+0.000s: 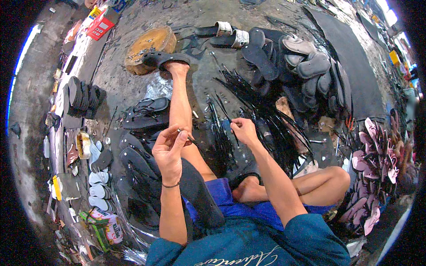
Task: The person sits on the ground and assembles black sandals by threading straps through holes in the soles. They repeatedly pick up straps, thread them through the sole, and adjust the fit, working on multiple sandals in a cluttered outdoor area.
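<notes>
My left hand point(171, 150) is raised in front of my bent leg, thumb and fingers pinched on a thin black strip point(191, 140) whose end pokes out beside the thumb. To its right, my right hand point(244, 131) is closed around another slim black strip point(225, 114) that points up and away from me. Beneath the left wrist a long black sole sheet point(195, 190) leans over my lap. Bundles of glossy black strips point(217, 137) lie on the floor just beyond both hands. Black thong sandals point(148, 108) are stacked left of my shin.
A round wooden block point(151, 46) stands ahead, near my foot in a black clog point(166, 58). Grey and black soles point(313, 66) are heaped at the far right. Pink sandals point(370, 164) pile up at right; more soles point(82, 97) sit at left.
</notes>
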Demonstrator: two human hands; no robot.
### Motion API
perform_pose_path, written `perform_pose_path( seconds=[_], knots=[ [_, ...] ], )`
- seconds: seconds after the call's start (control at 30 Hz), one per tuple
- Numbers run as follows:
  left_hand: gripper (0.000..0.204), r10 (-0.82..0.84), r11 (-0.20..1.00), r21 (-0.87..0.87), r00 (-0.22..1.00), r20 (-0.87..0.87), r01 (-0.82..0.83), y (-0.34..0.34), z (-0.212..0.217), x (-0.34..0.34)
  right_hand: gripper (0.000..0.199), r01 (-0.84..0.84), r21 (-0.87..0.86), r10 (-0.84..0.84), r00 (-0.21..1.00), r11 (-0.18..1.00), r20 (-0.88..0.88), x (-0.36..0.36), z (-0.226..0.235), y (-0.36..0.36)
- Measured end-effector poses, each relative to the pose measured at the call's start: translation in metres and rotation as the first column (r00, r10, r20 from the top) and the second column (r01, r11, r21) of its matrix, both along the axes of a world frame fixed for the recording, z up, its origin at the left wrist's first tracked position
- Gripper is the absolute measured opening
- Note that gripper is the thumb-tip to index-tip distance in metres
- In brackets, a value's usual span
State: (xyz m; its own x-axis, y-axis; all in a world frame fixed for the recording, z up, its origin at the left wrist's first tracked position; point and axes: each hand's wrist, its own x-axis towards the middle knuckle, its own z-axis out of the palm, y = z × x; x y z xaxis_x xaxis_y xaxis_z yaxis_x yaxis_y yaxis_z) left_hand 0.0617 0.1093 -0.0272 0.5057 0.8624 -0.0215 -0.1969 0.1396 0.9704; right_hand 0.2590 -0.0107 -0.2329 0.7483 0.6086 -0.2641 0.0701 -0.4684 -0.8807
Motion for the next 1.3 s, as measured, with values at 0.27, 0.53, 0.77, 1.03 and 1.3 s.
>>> perform_pose_path(
  seconds=[0.27, 0.53, 0.77, 1.03, 1.3],
  knots=[
    [0.028, -0.008, 0.993, -0.117, 1.0, -0.02, 0.005, -0.014, -0.008, 0.016, 0.025, -0.027, 0.275, 0.138, 0.909, 0.961, -0.392, -0.026, 0.118, -0.036],
    [0.025, 0.012, 0.988, -0.155, 0.999, 0.033, -0.007, -0.016, -0.002, 0.019, 0.024, 0.127, 0.36, 0.213, 0.61, 0.924, -0.763, -0.088, 0.183, -0.089],
    [0.028, -0.039, 0.976, -0.21, 0.996, 0.084, 0.056, -0.014, -0.01, 0.007, 0.019, 0.018, 0.34, 0.242, 0.667, 0.94, -0.705, -0.094, 0.187, -0.105],
    [0.027, -0.055, 0.97, -0.232, 0.996, 0.063, 0.068, -0.024, -0.002, 0.004, 0.021, 0.112, 0.319, 0.196, 0.587, 0.941, -0.786, -0.098, 0.191, -0.113],
    [0.021, -0.126, 0.992, -0.036, 0.979, -0.162, 0.122, -0.039, 0.006, 0.004, 0.029, 0.026, 0.348, 0.225, 0.717, 0.937, -0.66, -0.098, 0.195, -0.112]
  ],
)
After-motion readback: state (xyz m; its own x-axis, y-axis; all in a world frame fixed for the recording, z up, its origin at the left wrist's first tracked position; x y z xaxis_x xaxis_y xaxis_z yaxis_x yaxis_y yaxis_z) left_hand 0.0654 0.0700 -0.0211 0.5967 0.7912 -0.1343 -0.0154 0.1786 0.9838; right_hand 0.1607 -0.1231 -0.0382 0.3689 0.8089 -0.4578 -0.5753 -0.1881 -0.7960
